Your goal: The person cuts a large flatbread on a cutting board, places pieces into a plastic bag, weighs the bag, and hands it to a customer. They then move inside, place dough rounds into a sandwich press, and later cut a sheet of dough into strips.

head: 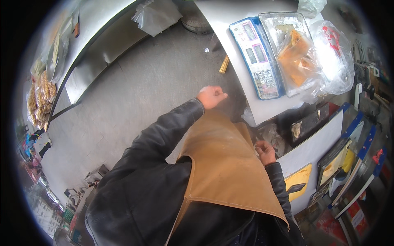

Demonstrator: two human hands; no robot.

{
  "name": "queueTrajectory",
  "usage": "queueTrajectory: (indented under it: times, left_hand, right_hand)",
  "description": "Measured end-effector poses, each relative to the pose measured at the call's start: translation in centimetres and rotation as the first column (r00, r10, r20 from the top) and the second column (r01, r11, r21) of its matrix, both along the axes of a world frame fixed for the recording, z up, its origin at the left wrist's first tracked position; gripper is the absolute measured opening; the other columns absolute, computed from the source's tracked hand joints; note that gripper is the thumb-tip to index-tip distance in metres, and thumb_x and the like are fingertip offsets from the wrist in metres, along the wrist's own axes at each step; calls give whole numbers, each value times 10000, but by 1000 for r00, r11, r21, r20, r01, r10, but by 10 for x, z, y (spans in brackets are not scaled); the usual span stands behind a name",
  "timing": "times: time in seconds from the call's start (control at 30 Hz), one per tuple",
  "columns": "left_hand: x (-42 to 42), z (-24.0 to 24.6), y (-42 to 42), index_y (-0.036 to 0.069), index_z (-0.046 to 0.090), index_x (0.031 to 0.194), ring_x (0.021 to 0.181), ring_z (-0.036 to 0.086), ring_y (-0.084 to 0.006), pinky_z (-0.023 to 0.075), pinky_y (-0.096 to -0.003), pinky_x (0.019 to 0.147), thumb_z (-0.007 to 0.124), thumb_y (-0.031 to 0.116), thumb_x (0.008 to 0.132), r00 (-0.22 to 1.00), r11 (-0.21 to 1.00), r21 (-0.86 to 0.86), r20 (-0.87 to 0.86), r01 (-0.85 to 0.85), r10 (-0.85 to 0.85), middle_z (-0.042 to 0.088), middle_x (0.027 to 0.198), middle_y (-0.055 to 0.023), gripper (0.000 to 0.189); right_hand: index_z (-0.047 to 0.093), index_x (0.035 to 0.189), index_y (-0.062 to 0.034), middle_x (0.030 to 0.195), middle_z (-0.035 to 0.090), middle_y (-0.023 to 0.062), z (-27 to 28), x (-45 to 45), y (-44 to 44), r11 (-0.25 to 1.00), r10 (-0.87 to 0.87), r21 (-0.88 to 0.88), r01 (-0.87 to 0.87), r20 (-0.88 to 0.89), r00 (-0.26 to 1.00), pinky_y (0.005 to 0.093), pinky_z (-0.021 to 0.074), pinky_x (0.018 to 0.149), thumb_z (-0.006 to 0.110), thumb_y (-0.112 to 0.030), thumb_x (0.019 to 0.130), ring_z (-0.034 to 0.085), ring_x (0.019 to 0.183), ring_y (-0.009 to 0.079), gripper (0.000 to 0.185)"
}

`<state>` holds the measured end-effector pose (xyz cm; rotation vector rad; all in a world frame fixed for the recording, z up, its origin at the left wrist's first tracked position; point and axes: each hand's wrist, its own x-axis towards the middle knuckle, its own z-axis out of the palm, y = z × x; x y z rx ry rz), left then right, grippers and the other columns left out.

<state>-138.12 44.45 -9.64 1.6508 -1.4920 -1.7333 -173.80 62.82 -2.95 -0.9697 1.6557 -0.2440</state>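
My left hand (211,97) is raised over the floor just beyond the brown apron (224,160), its fingers curled; whether anything small is between them I cannot tell. At the right edge of the apron is my right hand (265,152), thumb and fingertips pinched near a small pale bit, possibly plastic film. Ahead and to the right, a blue digital scale (257,58) lies on the white counter. Its metal tray (267,26) carries a clear plastic bag with orange-brown food (295,58). Beside it rests a white plastic bag with red print (334,58).
A steel counter (101,18) curves along the left, with a wooden-handled knife (77,29) and bagged snacks (41,98). Below the white counter's edge are plastic bags (272,135) and a dark box (307,124). Shelving with blue edges (363,144) stands at right.
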Motion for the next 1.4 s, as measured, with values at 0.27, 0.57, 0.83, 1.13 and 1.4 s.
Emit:
queueTrajectory:
  times: [0.27, 0.57, 0.83, 1.13, 1.4]
  left_hand:
    - [-9, -53, 23, 50, 665, 870, 650, 614, -140, 510, -330, 625, 697, 258, 879, 979, 981, 107, 108, 160, -172, 669, 719, -35, 211]
    - [-32, -43, 22, 38, 669, 996, 800, 629, -114, 524, -288, 759, 705, 209, 874, 938, 917, 222, -177, 332, -297, 680, 871, -36, 213]
    - [-42, -28, -16, 38, 676, 987, 799, 632, -106, 522, -281, 750, 674, 183, 877, 985, 978, 136, -90, 158, -146, 687, 865, -34, 182]
    - [-59, -23, 72, 78, 674, 897, 733, 668, -233, 531, -378, 669, 606, 143, 825, 912, 911, -47, 64, 409, -406, 697, 794, -88, 119]
    - [-27, 35, 149, 73, 653, 796, 802, 657, -368, 502, -460, 702, 618, 185, 825, 938, 922, -228, 226, 312, -262, 679, 807, -160, 121]
  right_hand:
    - [648, 1125, -3, 893, 703, 66, -30, 27, 52, 972, -103, 212, 98, 9, 995, 282, 533, 752, 645, -10, 932, 659, 815, 119, 193]
    - [664, 1119, -1, 922, 706, 90, -46, 33, 84, 934, -242, 280, 222, 39, 970, 313, 537, 769, 636, -48, 942, 660, 830, 155, 186]
    - [676, 1107, 3, 908, 706, 79, -53, 36, 90, 933, -291, 226, 281, 11, 957, 306, 537, 771, 657, -73, 924, 657, 819, 135, 199]
    - [674, 1064, 21, 911, 719, 82, -94, 17, 116, 990, -138, 14, 137, 84, 987, 301, 541, 778, 689, -79, 901, 667, 830, 142, 192]
    - [670, 1036, 25, 853, 713, 80, -117, 51, 20, 986, 163, -82, -146, 283, 945, 296, 541, 688, 690, -79, 892, 656, 744, 135, 179]
